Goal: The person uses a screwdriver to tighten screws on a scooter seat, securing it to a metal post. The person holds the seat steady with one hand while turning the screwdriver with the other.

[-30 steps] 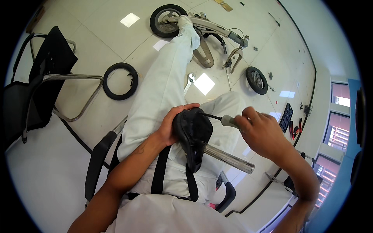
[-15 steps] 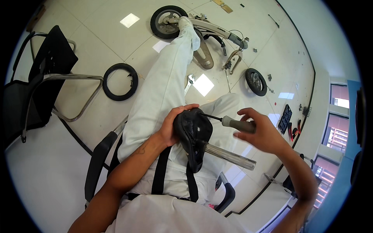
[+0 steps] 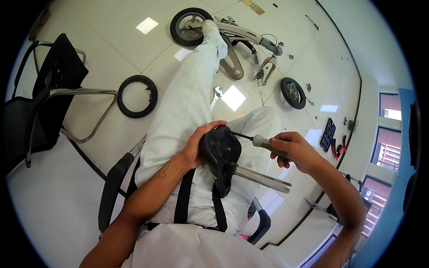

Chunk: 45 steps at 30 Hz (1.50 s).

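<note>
- My left hand (image 3: 195, 144) grips the black saddle (image 3: 227, 147) on the lap (image 3: 203, 187); a loose hold could let it twist.
- My right hand (image 3: 296, 151) grasps the screwdriver (image 3: 260, 141), tip at the saddle's rim; an angled push might slip toward my left hand.
- Farther off, shifting the outstretched leg (image 3: 183, 98) could knock the wrench (image 3: 216, 95).

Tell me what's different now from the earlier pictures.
Half a second ago, the right hand had its fingers spread loosely about the screwdriver; now they have closed in on its handle again. The left hand still holds the saddle, and the screwdriver's tip is still at the saddle.
</note>
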Each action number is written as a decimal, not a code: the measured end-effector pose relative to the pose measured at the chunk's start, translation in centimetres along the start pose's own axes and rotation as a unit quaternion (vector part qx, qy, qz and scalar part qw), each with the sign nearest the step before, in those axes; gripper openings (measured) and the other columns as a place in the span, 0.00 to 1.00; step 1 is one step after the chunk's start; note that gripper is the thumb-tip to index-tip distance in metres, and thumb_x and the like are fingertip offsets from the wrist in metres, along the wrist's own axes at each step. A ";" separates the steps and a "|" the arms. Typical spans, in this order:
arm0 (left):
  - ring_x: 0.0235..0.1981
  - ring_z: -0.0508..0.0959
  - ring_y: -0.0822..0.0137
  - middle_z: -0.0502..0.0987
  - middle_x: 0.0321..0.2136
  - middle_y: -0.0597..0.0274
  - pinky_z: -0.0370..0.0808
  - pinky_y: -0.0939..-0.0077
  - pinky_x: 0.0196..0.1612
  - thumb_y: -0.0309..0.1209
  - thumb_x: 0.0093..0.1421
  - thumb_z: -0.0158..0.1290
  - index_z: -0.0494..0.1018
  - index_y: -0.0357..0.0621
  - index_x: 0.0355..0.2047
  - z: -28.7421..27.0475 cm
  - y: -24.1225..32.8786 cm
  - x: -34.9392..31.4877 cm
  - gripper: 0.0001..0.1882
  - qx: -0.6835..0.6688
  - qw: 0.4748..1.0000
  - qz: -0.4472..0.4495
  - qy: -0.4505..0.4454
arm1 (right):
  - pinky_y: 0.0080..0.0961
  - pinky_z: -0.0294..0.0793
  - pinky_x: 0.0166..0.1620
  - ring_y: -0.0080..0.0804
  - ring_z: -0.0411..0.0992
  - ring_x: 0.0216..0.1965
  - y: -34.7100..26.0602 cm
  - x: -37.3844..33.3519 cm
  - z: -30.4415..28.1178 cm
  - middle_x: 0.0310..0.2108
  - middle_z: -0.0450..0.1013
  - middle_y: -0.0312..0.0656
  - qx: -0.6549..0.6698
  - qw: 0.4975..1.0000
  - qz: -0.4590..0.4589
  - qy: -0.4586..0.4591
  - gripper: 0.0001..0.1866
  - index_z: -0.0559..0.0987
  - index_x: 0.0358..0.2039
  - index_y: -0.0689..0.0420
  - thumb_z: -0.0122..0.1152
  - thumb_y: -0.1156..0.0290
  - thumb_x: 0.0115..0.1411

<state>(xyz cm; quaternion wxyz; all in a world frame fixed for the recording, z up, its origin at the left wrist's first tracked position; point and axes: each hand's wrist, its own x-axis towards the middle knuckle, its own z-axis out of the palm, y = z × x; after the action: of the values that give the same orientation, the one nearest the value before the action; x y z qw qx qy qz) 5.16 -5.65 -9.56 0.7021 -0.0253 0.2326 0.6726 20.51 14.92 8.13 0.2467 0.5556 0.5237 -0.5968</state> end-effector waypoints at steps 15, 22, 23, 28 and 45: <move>0.52 0.77 0.60 0.74 0.52 0.54 0.74 0.63 0.57 0.48 0.64 0.42 0.62 0.40 0.63 -0.3 -0.3 0.1 0.33 0.015 1.000 0.004 0.005 | 0.23 0.71 0.26 0.26 0.69 0.19 1.8 -0.8 0.6 0.27 0.72 0.40 -0.471 0.808 -0.338 0.103 0.19 0.77 0.45 0.64 0.64 0.63 0.61; 0.53 0.76 0.59 0.74 0.53 0.53 0.74 0.61 0.57 0.49 0.65 0.41 0.61 0.39 0.63 -0.1 -0.1 0.0 0.33 -0.007 1.000 0.011 -0.015 | 0.22 0.70 0.24 0.24 0.71 0.23 1.4 -1.2 0.4 0.32 0.74 0.41 -0.247 0.947 -0.202 0.038 0.18 0.76 0.48 0.62 0.62 0.62 0.63; 0.53 0.76 0.59 0.73 0.53 0.53 0.74 0.61 0.57 0.50 0.65 0.41 0.61 0.39 0.63 -0.1 -0.1 0.0 0.33 -0.010 1.000 0.011 -0.013 | 0.23 0.72 0.25 0.25 0.71 0.24 2.0 -1.5 0.7 0.33 0.73 0.42 -0.381 0.861 -0.326 0.088 0.18 0.76 0.48 0.62 0.62 0.64 0.62; 0.53 0.76 0.59 0.73 0.54 0.53 0.74 0.61 0.57 0.50 0.65 0.39 0.60 0.39 0.64 -0.3 0.1 -0.1 0.34 -0.025 1.000 0.004 -0.016 | 0.29 0.76 0.30 0.37 0.75 0.30 3.2 -1.4 0.7 0.37 0.71 0.46 -0.718 0.410 -0.525 0.199 0.16 0.77 0.46 0.59 0.62 0.71 0.57; 0.55 0.75 0.59 0.72 0.55 0.51 0.72 0.62 0.59 0.50 0.65 0.40 0.58 0.35 0.65 0.2 -0.1 -0.2 0.36 -0.005 0.999 0.028 -0.034 | 0.27 0.73 0.26 0.32 0.74 0.26 2.2 -2.5 1.8 0.30 0.69 0.40 -0.564 0.686 -0.433 0.157 0.14 0.77 0.44 0.59 0.60 0.67 0.60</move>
<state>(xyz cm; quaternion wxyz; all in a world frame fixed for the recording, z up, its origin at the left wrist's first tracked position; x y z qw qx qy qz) 5.36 -5.76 -9.33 0.6901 0.0007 0.2062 0.6938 22.38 11.85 9.33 0.1414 0.1090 0.9748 -0.1335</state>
